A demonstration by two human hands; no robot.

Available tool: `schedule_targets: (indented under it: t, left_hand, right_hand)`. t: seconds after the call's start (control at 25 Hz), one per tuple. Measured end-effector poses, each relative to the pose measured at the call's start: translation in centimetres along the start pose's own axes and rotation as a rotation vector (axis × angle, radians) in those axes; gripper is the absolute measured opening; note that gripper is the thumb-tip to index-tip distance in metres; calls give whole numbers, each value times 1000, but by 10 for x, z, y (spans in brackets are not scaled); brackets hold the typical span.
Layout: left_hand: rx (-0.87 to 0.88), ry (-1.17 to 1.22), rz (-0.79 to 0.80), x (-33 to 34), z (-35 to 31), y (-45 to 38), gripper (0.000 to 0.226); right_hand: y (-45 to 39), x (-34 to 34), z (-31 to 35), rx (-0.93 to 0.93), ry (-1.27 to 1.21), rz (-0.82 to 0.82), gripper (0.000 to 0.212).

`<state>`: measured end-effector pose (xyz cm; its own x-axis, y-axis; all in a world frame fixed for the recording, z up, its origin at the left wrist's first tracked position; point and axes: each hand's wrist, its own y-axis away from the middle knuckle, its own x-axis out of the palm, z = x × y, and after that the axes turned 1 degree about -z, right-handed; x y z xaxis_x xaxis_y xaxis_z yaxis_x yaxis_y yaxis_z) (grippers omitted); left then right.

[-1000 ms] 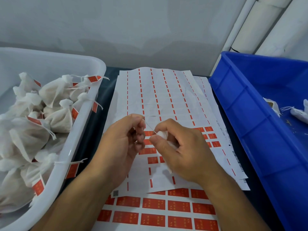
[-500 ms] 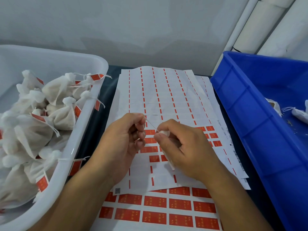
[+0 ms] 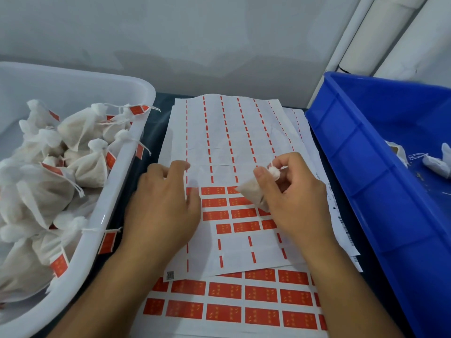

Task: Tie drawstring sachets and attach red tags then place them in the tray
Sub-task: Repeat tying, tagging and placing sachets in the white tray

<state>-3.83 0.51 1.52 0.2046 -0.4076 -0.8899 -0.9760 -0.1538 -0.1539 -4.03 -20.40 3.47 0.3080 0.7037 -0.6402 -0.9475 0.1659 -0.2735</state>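
Head view shows the right hand [image 3: 296,203] with its grip narrow, thumb and forefinger pinching the gathered white neck of a small sachet [image 3: 256,195], whose filled body hangs down and leftward over the label sheet. The neck looks cinched, though I cannot tell whether the knot is finished. The left hand [image 3: 163,206] holds nothing: its fingers lie fairly straight, resting on the top sticker sheet [image 3: 219,147], the thumb tip right at the first red tag [image 3: 213,190] of the uppermost remaining row.

Most of that sheet is already stripped, leaving only thin red dashes; a few rows of tags remain under the hands, and a fuller sheet [image 3: 244,303] peeks out beneath.

To my eye the tying is about done and the tagging step is in hand. The next move would call for lifting one tag's edge with a fingertip, peeling it off cleanly, and folding it around the drawstring near the neck without letting the sachet slip.

The white tray [image 3: 136,128] on the left holds a heap of tagged sachets; the blue bin [image 3: 366,167] on the right, on the same dark tabletop, has a few untagged ones.
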Motion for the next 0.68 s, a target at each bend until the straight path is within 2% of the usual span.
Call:
schedule_targets:
  t: [0.24,0.32,0.44,0.6,0.68]
  left_hand:
    - [-38,155,16,-1,4,-1,59]
    - [-84,365,29,-6,2,-6,61]
    - [-252,757,99,-15,-6,-8,68]
    - [-267,649,200,-18,-13,1,88]
    - [-278,729,240,-21,-19,10,93]
  right_hand:
    - [-5,4,-10,112,-26,95,29]
    - [-6,7,-14,125,1,84,25]
    - [-7,10,-18,159,-49,26,20]
    - [-6,9,-19,198,-179,-78,21]
    - [-5,10,-21,219,-187,-110,24]
